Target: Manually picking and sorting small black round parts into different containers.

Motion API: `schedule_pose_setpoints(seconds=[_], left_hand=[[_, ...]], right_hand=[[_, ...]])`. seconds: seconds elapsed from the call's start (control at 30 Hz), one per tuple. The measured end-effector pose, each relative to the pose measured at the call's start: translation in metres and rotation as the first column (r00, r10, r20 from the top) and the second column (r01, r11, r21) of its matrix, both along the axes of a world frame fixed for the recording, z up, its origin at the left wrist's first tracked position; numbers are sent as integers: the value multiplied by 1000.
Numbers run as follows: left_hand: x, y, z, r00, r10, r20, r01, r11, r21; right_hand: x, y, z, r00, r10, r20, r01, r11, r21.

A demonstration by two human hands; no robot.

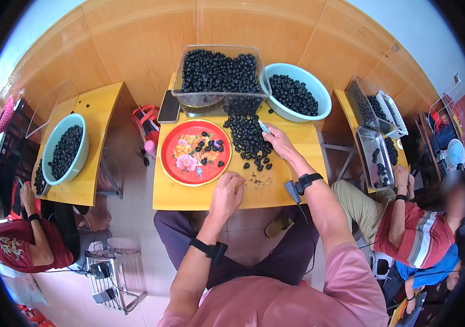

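My right hand (278, 140) grips a small pale tool (264, 128) and rests against a loose pile of dark round fruits (247, 137) spread over the small wooden table (298, 188). Near the table's front edge my left hand (228, 192) is curled, fingers closed; I cannot tell what it pinches. Just left of the pile lies a red flowered plate (179, 166) with several dark fruits on it. A clear plastic box (219, 73) heaped with the same fruits stands at the back of the table.
A pale blue bowl (319, 95) of fruits sits at the back right, a black phone (169, 106) at the back left. Other people sit at neighbouring tables: left with a blue bowl (51, 150), right with a metal tray (375, 155). A wire stand (115, 278) is on the floor.
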State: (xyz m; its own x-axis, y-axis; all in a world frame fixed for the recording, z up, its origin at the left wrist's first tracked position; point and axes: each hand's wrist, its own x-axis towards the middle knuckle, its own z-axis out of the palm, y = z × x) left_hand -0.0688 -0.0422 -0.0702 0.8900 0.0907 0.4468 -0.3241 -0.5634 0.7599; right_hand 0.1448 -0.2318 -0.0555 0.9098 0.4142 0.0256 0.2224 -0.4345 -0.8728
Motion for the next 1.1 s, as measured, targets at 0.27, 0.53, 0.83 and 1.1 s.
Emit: schedule_pose_setpoints(seconds=[0.27, 0.53, 0.83, 1.1], left_hand=[[3, 2, -1, 999, -4, 34, 3, 1000, 11], [3, 0, -3, 999, 24, 29, -26, 996, 80], [9, -7, 1, 995, 73, -72, -62, 988, 144], [18, -27, -3, 953, 301, 17, -293, 912, 286]], right_hand=[[-54, 5, -10, 987, -158, -37, 162, 969, 185], [-80, 30, -9, 968, -194, -156, 244, 865, 438], [-112, -18, -20, 909, -393, -138, 406, 766, 499], [-132, -20, -21, 928, -373, -2, 331, 820, 466]])
